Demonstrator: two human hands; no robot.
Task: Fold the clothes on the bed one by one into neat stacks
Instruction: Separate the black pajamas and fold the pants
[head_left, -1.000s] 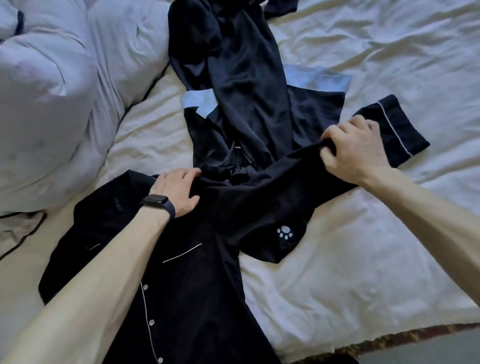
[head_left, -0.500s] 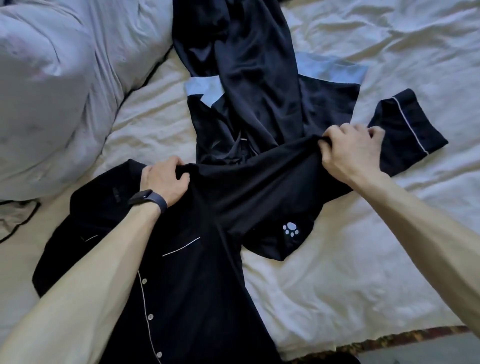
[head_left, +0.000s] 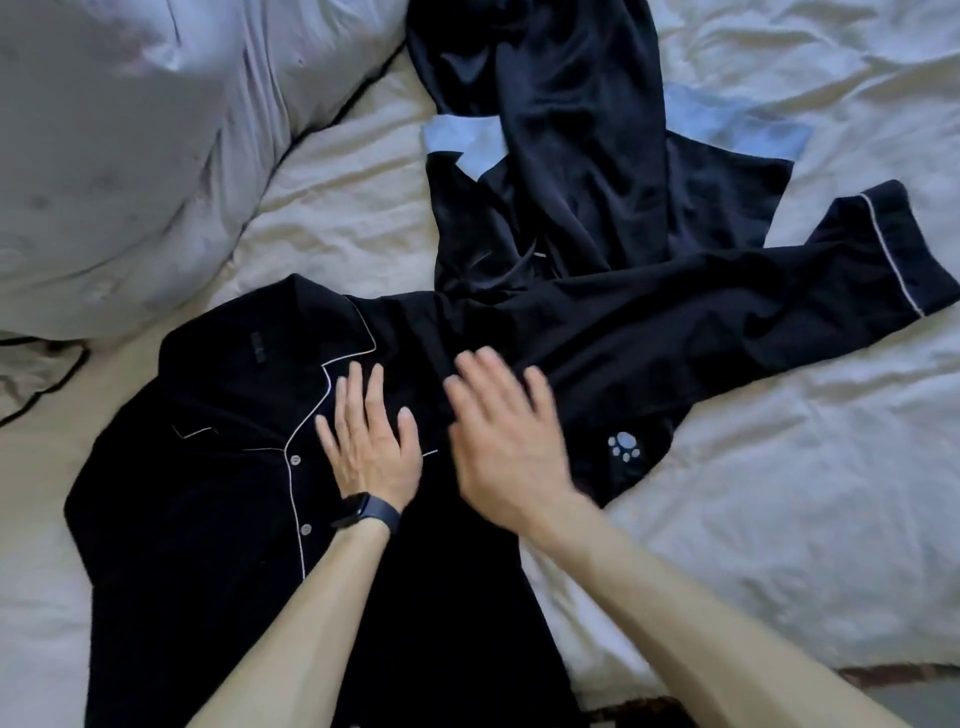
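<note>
A black button-up pyjama shirt (head_left: 208, 493) with white piping lies face up on the bed, collar toward the pillows. Its right sleeve (head_left: 753, 306) stretches out to the right, over other dark clothes. My left hand (head_left: 371, 441), a dark watch on its wrist, rests flat and open on the shirt's chest. My right hand (head_left: 506, 441) is blurred, fingers spread, flat on the shirt beside the left hand. A dark garment with a white paw print (head_left: 626, 449) lies partly under the shirt. Dark satin trousers (head_left: 561, 130) and a piece with pale blue cuffs (head_left: 737, 124) lie beyond.
Large white pillows (head_left: 130, 156) fill the upper left. The rumpled white sheet (head_left: 779, 493) spreads to the right. The bed's near edge and a patterned floor strip (head_left: 883, 675) show at the lower right.
Both hands let go of the bunched shirt fabric and now lie flat on its chest. The shirt is spread out, collar showing, and the right sleeve lies extended to the right.
</note>
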